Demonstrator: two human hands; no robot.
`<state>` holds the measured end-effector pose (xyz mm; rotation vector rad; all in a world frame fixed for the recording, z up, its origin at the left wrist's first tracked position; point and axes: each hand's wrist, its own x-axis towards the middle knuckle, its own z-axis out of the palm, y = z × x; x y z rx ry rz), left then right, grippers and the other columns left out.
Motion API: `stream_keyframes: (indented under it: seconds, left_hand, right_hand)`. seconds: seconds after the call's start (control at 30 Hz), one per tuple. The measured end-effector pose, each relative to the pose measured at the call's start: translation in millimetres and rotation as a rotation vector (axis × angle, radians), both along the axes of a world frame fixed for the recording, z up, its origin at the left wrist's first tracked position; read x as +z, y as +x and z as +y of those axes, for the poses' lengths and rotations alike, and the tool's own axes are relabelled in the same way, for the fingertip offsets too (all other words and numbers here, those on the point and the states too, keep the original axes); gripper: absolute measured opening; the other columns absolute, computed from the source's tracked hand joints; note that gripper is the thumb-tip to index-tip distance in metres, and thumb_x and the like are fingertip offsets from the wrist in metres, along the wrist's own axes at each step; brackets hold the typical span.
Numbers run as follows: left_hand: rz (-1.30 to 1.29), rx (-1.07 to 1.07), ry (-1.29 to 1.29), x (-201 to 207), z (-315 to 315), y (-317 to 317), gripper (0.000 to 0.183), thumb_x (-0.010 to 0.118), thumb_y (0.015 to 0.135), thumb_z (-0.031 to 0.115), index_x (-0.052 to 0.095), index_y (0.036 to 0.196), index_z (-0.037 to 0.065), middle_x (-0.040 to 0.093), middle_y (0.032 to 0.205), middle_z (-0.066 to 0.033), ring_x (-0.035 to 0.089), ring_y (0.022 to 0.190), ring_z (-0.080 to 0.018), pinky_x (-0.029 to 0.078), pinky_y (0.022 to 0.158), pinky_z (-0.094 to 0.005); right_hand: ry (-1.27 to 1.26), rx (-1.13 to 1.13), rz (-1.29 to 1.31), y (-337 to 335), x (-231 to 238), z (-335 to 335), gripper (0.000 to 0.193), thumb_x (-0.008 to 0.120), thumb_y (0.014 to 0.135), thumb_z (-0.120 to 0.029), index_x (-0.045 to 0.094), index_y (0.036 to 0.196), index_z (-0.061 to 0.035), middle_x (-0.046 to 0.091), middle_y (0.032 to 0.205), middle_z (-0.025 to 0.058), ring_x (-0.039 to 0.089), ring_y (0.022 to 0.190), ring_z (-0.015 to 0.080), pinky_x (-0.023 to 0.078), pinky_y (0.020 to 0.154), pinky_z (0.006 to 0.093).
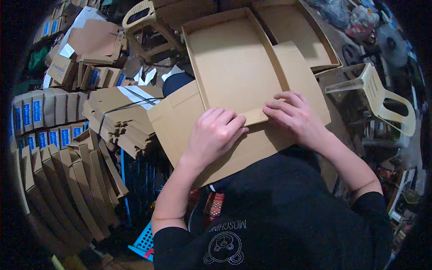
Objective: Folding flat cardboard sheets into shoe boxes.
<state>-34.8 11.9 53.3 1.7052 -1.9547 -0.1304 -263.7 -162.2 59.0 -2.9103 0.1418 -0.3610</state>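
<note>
A shallow brown cardboard box (234, 58) lies on my lap with its side walls standing. Its flaps spread out flat to the left, to the right and toward me. My left hand (216, 132) grips the left part of the near wall (256, 118), fingers curled over its top edge and thumb below. Farther right on that same edge, my right hand (294, 112) pinches the wall with bent fingers. What lies under the fingertips is hidden.
Another shallow cardboard box (297, 31) sits behind at the right. A cream plastic chair (382, 96) stands to the right, a plastic stool (144, 22) at the far left. On the left are a tied cardboard stack (121, 112), folded cardboard pieces (67, 180) and a blue plastic basket (143, 240).
</note>
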Motion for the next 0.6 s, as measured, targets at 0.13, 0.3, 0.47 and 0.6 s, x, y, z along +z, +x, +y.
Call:
stream_keyframes:
  seconds: [0.13, 0.3, 0.47, 0.6]
  left_hand:
    - [0.144, 0.023, 0.103, -0.7, 0.3, 2.5, 0.024, 0.082, 0.092, 0.031, 0.076, 0.098, 0.009, 0.07, 0.085, -0.01, 0.07, 0.08, -0.0313, 0.056, 0.074, -0.0433]
    - [0.22, 0.018, 0.157, -7.8, 0.2, -1.5, 0.024, 0.08, 0.094, 0.031, 0.074, 0.095, 0.007, 0.07, 0.084, -0.0121, 0.07, 0.078, -0.0339, 0.056, 0.072, -0.0447]
    - [0.175, 0.019, 0.116, -10.2, -1.1, -4.8, 0.027, 0.08, 0.094, 0.031, 0.07, 0.088, 0.006, 0.067, 0.08, -0.0113, 0.069, 0.076, -0.0325, 0.055, 0.072, -0.0445]
    - [0.008, 0.007, -0.012, -18.9, -2.3, -4.2, 0.035, 0.082, 0.091, 0.034, 0.064, 0.078, 0.008, 0.061, 0.073, -0.0079, 0.066, 0.07, -0.0286, 0.055, 0.073, -0.0428]
  right_hand:
    - [0.061, -0.03, 0.001, 1.5, 0.9, -6.5, 0.036, 0.078, 0.087, -0.015, 0.073, 0.122, -0.0078, 0.074, 0.111, 0.0094, 0.068, 0.108, 0.0301, 0.051, 0.108, 0.048]
    - [0.125, 0.03, 0.072, -0.3, -14.0, -18.9, 0.02, 0.08, 0.089, -0.018, 0.076, 0.107, -0.0095, 0.072, 0.093, 0.0072, 0.07, 0.093, 0.0255, 0.05, 0.112, 0.05]
    - [0.119, 0.019, 0.07, 0.5, 3.8, -22.4, 0.041, 0.086, 0.084, -0.024, 0.074, 0.122, -0.0116, 0.072, 0.103, 0.0067, 0.067, 0.107, 0.0272, 0.044, 0.119, 0.0516]
    - [0.069, -0.077, 0.025, -2.7, 28.0, -28.0, 0.065, 0.092, 0.076, -0.027, 0.069, 0.135, -0.0134, 0.071, 0.112, 0.006, 0.063, 0.12, 0.0282, 0.039, 0.123, 0.0528]
